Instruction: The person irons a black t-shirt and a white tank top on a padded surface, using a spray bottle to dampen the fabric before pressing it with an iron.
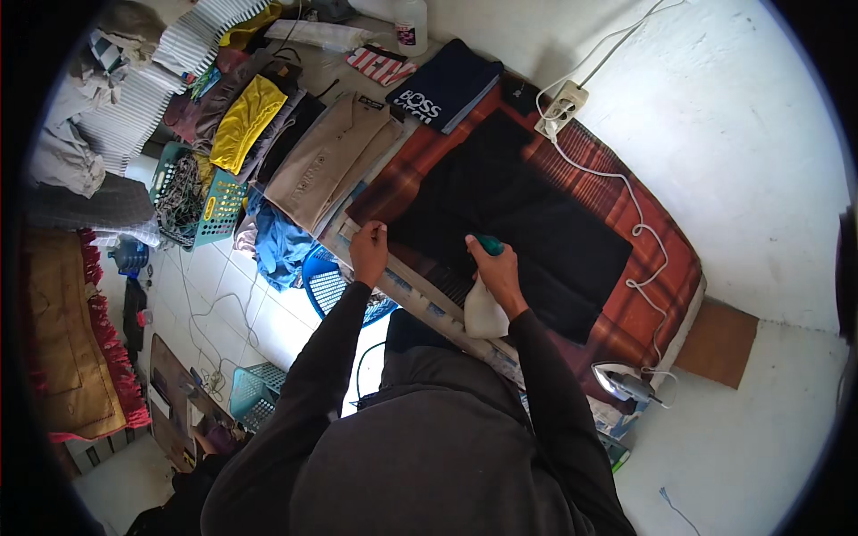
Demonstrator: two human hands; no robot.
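Observation:
My right hand grips a spray bottle by its neck, with the green spray head at the top of my fist. The bottle's pale body hangs below, over the near edge of the red plaid cloth. A black garment lies spread on that cloth, just beyond the bottle. My left hand is at the cloth's near left edge, beside the garment's left end. Its thumb and fingers are close together; whether fabric is pinched between them, I cannot tell.
An iron rests at the right end, its cord running to a socket strip by the wall. Folded brown shirts and a navy shirt lie on the far left. A blue basket stands below the table edge.

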